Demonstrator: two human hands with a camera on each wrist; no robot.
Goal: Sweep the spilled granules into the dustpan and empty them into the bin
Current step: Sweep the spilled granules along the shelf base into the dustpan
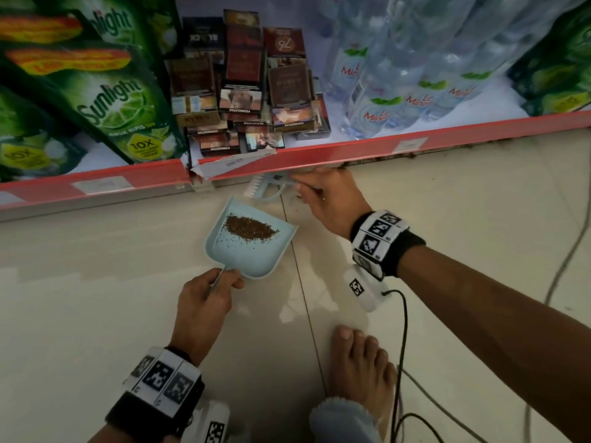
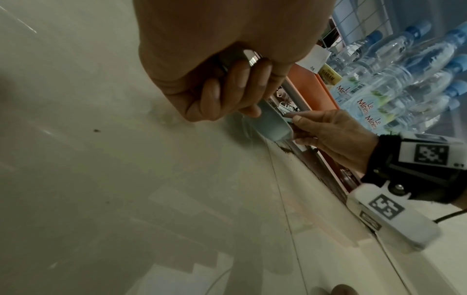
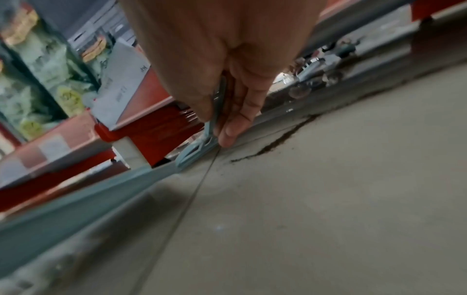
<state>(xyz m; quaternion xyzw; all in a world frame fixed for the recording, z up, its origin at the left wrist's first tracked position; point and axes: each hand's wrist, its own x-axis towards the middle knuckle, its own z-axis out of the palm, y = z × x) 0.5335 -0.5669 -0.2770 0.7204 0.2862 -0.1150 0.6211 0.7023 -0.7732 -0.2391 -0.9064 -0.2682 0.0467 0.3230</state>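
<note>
Left hand [image 1: 204, 302] holds dustpan [image 1: 256, 263] containing granules [image 1: 251, 227].

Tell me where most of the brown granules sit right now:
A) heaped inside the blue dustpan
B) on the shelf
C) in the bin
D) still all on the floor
A: a brown pile of granules lies in the blue dustpan held by the left hand; only a thin line of leftover granules remains by the shelf base.

The green pouches [image 1: 121, 103] on the shelf read "Sunlight", with "10X" in a yellow badge. The water bottles [image 1: 383, 110] carry "Le Minerale" labels, partly cut off. Several cigarette packs [image 1: 243, 91] show "PERINGATAN" strips; one pack [image 1: 283, 43] bears "76", upside down.
</note>
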